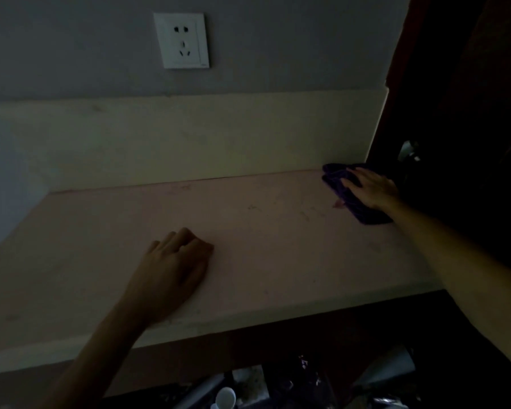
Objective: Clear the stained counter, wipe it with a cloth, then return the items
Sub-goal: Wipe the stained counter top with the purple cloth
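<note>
The pale pinkish counter (278,240) runs across the dim view, with faint stains near its right half. A dark purple cloth (338,180) lies on the counter's far right corner. My right hand (372,188) presses flat on the cloth with fingers spread over it. Nearer the front left, my left hand (174,267) rests on the bare counter, palm down, its fingers curled under and holding nothing.
A white wall socket (185,40) sits on the grey wall above a cream backsplash (189,137). A dark wooden panel (455,113) borders the counter on the right. Below the counter's front edge lie several dim items, including a white round object (225,398).
</note>
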A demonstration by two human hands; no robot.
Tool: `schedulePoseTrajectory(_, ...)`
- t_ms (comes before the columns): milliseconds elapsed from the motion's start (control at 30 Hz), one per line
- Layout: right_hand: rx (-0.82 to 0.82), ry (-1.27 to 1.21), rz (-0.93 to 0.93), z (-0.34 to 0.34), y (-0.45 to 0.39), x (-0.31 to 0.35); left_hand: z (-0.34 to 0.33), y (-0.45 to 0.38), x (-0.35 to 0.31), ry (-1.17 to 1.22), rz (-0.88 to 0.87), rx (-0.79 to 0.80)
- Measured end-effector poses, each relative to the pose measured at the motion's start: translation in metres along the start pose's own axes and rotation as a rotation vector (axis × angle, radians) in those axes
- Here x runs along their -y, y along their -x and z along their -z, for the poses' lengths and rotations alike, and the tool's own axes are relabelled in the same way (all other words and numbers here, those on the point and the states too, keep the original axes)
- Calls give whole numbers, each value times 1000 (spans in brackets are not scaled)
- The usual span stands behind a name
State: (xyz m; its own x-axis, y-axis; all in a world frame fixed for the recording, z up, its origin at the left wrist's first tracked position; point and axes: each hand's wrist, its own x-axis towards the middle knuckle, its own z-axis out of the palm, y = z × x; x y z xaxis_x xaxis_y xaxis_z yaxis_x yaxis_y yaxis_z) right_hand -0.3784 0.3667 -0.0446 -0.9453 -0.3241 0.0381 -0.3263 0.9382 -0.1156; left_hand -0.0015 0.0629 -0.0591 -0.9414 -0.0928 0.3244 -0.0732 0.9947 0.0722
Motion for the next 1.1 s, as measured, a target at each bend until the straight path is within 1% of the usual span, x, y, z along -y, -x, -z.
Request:
schedulePoseTrajectory(200,-11,37,-209,-2,43,-10,2,2,4,53,-11,19)
schedulePoseTrajectory(267,-4,51,-222,-6,59,-1,8,6,7,83,-19,44)
schedulePoseTrajectory(333,-10,50,-220,-11,74,16,16,19,19,60,-33,57)
schedulePoseTrajectory(400,2,31,-203,-13,87,40,28,40,40,35,-57,26)
schedulePoseTrajectory(467,21,10,-167,-16,99,73,42,64,69,11,-66,41)
schedulePoseTrajectory(600,14,-16,-22,-23,119,168,62,113,131,-25,-28,58)
schedulePoseTrajectory(700,12,-49,113,-33,127,254,67,141,155,-29,14,29)
schedulePoseTrajectory(833,12,-104,287,-50,134,384,62,148,159,-80,-6,12)
schedulePoseTrajectory(933,60,-141,453,-59,153,488,64,148,156,-72,-36,-1)
schedulePoseTrajectory(1033,95,-175,623,-65,185,576,62,152,156,9,-76,-75)
schedulePoseTrajectory(1100,144,-154,748,-66,200,609,60,155,157,72,-100,-150)
